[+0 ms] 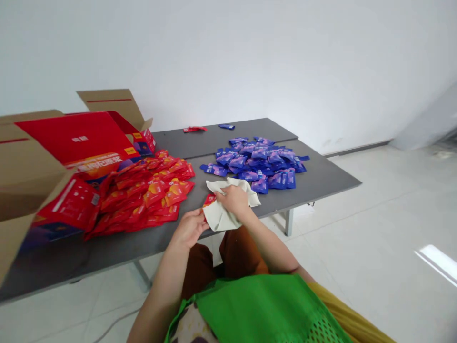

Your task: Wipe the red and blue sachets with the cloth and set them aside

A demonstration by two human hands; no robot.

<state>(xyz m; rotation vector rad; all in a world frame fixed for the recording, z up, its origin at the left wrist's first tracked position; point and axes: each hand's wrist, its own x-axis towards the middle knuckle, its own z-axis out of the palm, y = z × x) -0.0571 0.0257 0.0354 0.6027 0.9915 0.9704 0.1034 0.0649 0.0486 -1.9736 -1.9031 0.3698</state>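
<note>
My right hand (234,200) is closed on a cream cloth (220,216), pressing it over a red sachet (209,200) near the table's front edge. Most of that sachet lies hidden under the cloth. My left hand (189,227) grips the sachet's near left side, its fingertips partly behind the cloth. To the left spreads a heap of red sachets (153,193) with orange prints. A pile of blue-purple sachets (259,159) lies beyond the cloth to the right.
An open red carton (67,202) with raised flaps stands at the left, next to the red heap. Farther back on the dark grey table (194,166) lie a single red sachet (194,128) and a blue one (226,126). A white wall (228,62) rises behind.
</note>
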